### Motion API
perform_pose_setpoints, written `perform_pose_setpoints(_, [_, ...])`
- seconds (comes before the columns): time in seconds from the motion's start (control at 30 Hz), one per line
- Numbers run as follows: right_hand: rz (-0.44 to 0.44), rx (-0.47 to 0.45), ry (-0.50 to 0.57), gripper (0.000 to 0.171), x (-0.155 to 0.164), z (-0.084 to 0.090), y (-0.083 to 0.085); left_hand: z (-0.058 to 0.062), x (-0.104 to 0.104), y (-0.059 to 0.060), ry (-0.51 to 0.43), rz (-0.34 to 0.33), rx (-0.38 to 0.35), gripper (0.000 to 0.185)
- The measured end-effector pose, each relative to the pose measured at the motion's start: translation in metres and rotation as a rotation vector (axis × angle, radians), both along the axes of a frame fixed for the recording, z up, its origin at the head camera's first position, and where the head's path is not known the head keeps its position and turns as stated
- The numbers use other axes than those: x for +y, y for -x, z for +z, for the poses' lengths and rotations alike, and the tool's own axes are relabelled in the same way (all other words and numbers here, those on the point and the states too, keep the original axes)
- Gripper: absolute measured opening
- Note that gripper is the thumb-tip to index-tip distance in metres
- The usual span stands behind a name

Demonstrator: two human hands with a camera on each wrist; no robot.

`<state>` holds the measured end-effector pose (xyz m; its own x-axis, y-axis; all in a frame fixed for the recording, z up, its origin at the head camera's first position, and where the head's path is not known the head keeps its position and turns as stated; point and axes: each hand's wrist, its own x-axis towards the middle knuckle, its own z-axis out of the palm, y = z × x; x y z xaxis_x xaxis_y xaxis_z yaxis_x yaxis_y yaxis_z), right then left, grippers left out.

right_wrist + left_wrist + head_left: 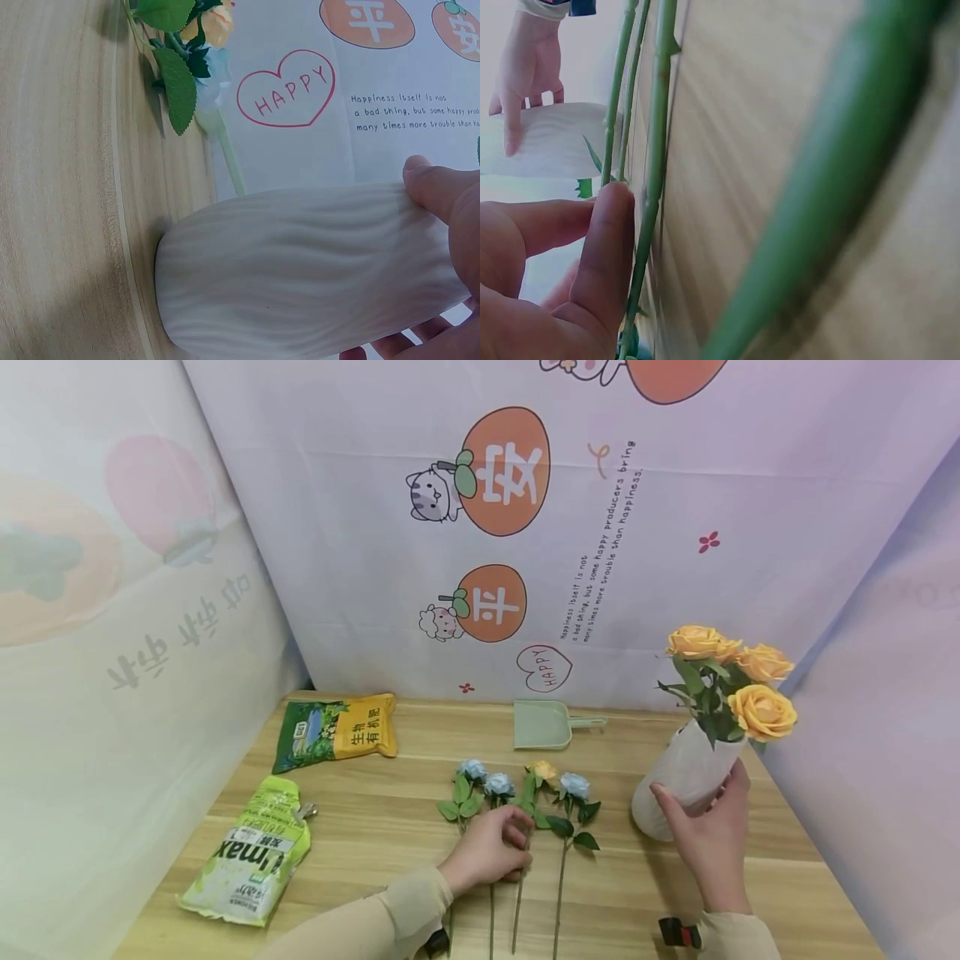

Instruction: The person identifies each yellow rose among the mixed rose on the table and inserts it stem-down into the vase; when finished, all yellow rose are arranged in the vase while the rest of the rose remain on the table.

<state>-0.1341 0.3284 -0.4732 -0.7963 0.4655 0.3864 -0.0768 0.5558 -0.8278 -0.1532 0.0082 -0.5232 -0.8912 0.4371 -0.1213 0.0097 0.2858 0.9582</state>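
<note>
The wooden desk (375,827) lies under both hands, and on it, at the right hand (708,835), stands a white ribbed vase (678,777) holding yellow roses (738,681), which that hand grips with thumb and fingers curled around its side. To the left of it, the left hand (487,852) rests with fingers curled over the stems of four loose flowers (525,793) lying flat on the desk, their blue and yellow heads pointing away from the hands; whether it actually grips a stem I cannot tell.
</note>
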Motion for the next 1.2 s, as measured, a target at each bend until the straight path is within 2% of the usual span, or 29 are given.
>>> perform_pose_setpoints(0.3, [0.006,0.004,0.012,0.114,0.000,0.000,0.000,0.002,-0.001,-0.002,-0.102,0.044,-0.134,0.052])
perform_pose_setpoints(0.63, [-0.001,-0.008,0.010,0.115,0.000,-0.001,0.000,0.013,-0.002,0.002,-0.215,0.077,-0.220,0.051])
perform_pose_setpoints(0.8, [-0.001,-0.010,0.010,0.115,0.000,-0.001,0.000,0.020,-0.002,0.005,-0.244,0.080,-0.213,0.051])
perform_pose_setpoints(1.0, [0.008,-0.003,0.017,0.115,-0.001,0.000,0.000,0.034,-0.002,0.010,-0.284,0.081,-0.211,0.053])
perform_pose_setpoints(1.2, [0.010,-0.006,0.019,0.115,-0.001,0.001,0.000,0.055,0.001,0.022,-0.325,0.082,-0.132,0.055])
